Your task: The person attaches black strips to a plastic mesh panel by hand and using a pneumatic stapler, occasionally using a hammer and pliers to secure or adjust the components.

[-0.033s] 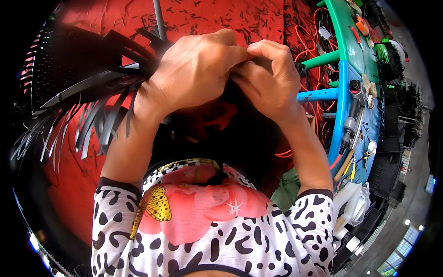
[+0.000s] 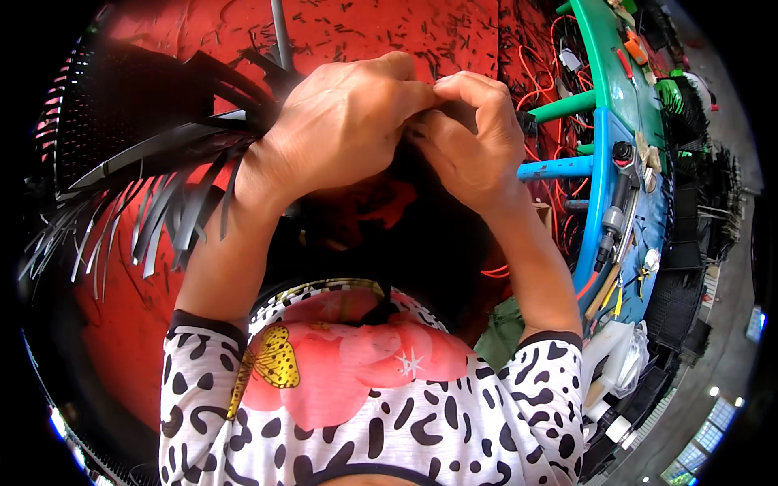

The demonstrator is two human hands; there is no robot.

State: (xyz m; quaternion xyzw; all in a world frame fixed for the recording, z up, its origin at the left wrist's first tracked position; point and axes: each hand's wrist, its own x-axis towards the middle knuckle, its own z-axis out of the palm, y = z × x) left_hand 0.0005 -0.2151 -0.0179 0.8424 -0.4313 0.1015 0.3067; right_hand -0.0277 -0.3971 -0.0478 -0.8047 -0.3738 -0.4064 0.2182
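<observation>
Both hands are raised at the upper middle, meeting at the fingertips. My left hand (image 2: 348, 125) is closed, the back of it turned up. My right hand (image 2: 474, 142) is closed too, with its thumb and bent forefinger against the left hand's fingers. Whatever is pinched between them is hidden by the fingers. Beside my left wrist, a black woven panel (image 2: 134, 93) spreads to the left. Loose flat black strips (image 2: 166, 215) hang from its edge, and some run in behind my left hand. A grey rod (image 2: 280, 36) rises beyond that hand.
Cut black scraps (image 2: 454, 28) litter the red floor covering (image 2: 356, 24). To the right stands a blue and green table (image 2: 604, 194) carrying a power tool (image 2: 619, 202), an orange-handled tool (image 2: 635, 49) and clear plastic wrap (image 2: 624, 356). Orange cords (image 2: 535, 73) tangle beside its legs.
My right hand's fingers have shifted slightly against the left hand, and the right forearm has moved a little to the left. My left hand and the woven panel have barely moved.
</observation>
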